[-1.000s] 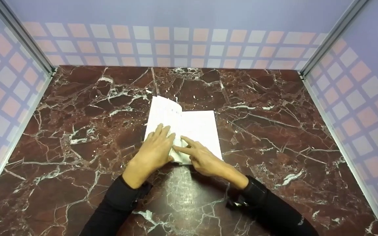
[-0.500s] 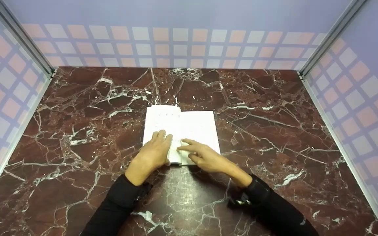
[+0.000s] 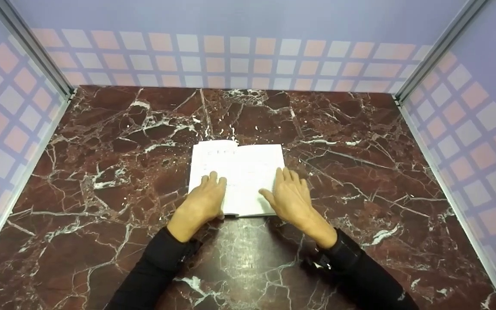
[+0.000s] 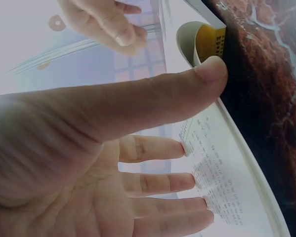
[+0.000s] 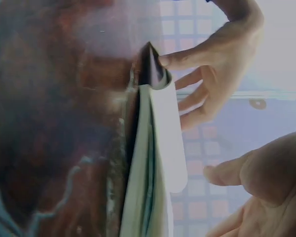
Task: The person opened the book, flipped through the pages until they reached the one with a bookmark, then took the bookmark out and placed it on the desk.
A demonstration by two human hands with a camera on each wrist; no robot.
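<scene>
An open book (image 3: 252, 168) with printed white pages lies near the middle of the table. My left hand (image 3: 200, 200) rests on the lower part of its left page, fingertips on the paper. In the left wrist view, the thumb of that left hand (image 4: 88, 163) lies at the book's near edge, beside a curved page and a yellow strip (image 4: 210, 44). Over the right edge of the book, my right hand (image 3: 293, 198) has its fingers extended and thumb spread. From the right wrist view, the right hand (image 5: 271, 182) appears apart from the pages, holding nothing.
The table (image 3: 101, 241) has a dark red marble pattern with white veins. Pale panels with pink and white squares (image 3: 213, 60) stand at the back and both sides, joined by metal corner posts (image 3: 435, 51).
The lifted left page has come down flat under my left hand. My right hand has moved from the book's centre fold rightward to its right edge, its fingers now pointing away.
</scene>
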